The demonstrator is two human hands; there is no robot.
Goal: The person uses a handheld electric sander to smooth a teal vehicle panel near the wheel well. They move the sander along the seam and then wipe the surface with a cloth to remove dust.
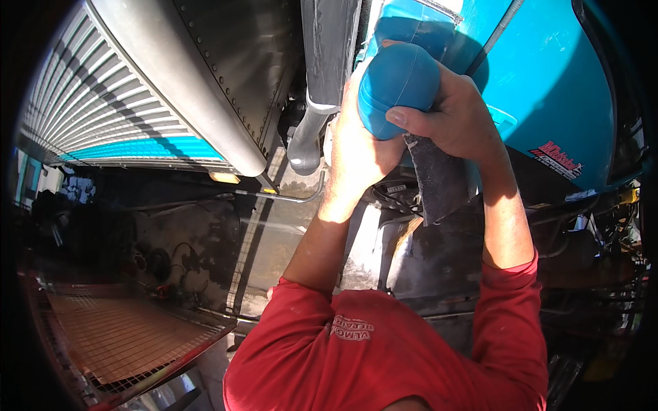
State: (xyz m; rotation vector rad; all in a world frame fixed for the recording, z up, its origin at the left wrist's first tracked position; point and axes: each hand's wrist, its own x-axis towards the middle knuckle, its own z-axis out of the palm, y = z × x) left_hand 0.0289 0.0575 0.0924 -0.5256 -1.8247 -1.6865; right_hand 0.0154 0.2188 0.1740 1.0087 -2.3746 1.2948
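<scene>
- A glossy turquoise panel (541, 89), part sunlit, stands beside a ribbed metal body (113, 82) over stained floor (274, 257).
- One left hand (370, 147), one right hand (460, 116), one block, one dark sheet (442, 181) hanging beneath.
- The blue block (401, 82), smooth and rounded, is held over the panel's left edge.
- Right fingers clamp the block; left fingers are mostly hidden, their spread unclear.

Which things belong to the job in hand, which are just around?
Job, apparently:
- blue rounded object, gripped by left hand and right hand
- teal bodywork behind it

Likely just around:
- ribbed metal panel
- grey pipe
- red-framed mesh
</scene>
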